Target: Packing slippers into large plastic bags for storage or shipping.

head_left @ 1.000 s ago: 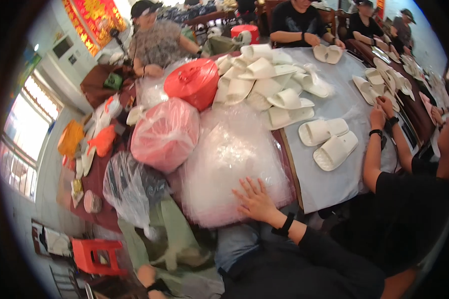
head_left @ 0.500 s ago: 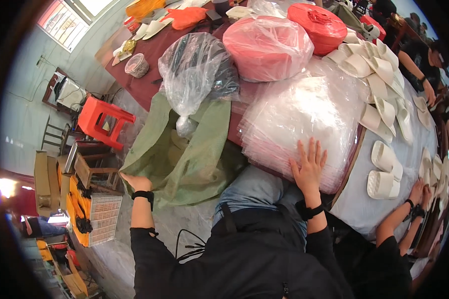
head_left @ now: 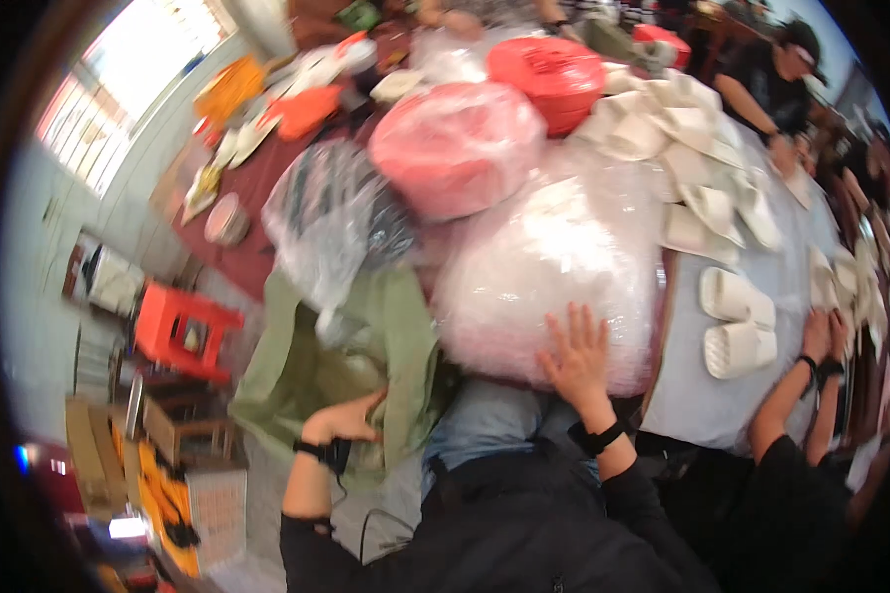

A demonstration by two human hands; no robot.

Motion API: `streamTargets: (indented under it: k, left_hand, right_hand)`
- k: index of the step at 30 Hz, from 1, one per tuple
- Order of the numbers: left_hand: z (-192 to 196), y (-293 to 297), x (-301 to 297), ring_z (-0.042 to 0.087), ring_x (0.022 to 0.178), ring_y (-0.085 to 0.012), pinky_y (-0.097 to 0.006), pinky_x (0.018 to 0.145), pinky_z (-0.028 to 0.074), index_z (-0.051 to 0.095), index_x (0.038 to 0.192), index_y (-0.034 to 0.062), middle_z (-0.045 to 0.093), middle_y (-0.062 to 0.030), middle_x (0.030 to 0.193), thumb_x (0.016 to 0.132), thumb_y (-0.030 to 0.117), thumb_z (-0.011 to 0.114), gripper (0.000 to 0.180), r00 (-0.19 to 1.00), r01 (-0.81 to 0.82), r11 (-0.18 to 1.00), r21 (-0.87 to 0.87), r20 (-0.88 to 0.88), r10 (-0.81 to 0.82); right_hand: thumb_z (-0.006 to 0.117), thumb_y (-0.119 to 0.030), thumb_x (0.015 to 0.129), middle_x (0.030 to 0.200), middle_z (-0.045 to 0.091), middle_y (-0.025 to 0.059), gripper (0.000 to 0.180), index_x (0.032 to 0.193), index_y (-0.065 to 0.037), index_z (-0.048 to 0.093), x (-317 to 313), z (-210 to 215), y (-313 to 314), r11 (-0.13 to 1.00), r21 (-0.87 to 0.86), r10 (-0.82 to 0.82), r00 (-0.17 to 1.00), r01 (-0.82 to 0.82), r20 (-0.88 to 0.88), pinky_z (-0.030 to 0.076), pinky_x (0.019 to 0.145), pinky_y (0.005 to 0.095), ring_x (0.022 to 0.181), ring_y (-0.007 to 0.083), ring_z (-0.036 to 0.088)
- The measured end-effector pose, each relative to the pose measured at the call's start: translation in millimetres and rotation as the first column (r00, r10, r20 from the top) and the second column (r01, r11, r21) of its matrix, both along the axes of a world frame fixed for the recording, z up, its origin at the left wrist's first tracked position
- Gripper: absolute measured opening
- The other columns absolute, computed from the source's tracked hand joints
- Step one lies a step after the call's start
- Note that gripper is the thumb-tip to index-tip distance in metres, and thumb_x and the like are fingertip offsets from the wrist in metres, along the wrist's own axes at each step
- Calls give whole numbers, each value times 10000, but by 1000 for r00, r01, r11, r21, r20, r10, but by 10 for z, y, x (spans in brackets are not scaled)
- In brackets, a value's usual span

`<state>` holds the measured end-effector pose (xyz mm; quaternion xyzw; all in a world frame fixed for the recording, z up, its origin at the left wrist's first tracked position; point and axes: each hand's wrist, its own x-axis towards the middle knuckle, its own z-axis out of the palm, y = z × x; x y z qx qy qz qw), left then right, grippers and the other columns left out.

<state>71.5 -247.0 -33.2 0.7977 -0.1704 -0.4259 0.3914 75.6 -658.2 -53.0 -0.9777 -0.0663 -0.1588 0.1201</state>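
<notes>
My left hand (head_left: 342, 420) is at the front edge of a green woven sack (head_left: 405, 341), its thumb apart from its fingers. Motion blurs it, and the fingertips lie against the sack's inner fold. The sack gapes open, with pale shapes I cannot make out inside. Flat on a thick stack of clear plastic bags (head_left: 504, 296) rests my right hand (head_left: 578, 356), fingers spread. Just above the sack, a tied clear bag with dark contents (head_left: 316, 217) sits on the table edge. Behind the stack is a red roll in clear wrap (head_left: 455, 148).
A second red roll (head_left: 549, 79) and a heap of cream slippers (head_left: 653, 114) stand farther back. A pair of slippers (head_left: 737, 296) lies to the right, near a co-worker's hands (head_left: 826, 336). On the floor at left stand a red stool (head_left: 183, 326) and a crate (head_left: 216, 504).
My left hand has left the sack's left rim and moved right to its front. My right hand stays on the bags. The whole view has shifted and blurred.
</notes>
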Motion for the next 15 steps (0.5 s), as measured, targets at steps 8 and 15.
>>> streamTargets:
  k: [8,15]
  left_hand:
    - [953,-737,-160,581,989,-282,-430,907,423,538,1195,36,621,-137,1064,788,224,629,457,521,-110,820,562,735,-434]
    - [1173,-1151,-74,604,699,-222,-315,649,461,631,976,19,617,-137,795,886,105,584,133,744,153,988,-27,661,-97]
  right_hand:
    - [527,-465,868,1487,279,153,608,1404,-211,394,-99,-43,33,999,38,-26,999,28,-41,96,1119,548,1397,323,198]
    - [523,-454,874,1502,251,146,619,1422,-216,361,-100,-56,60,997,80,6,1000,-7,19,70,1122,536,1400,315,199]
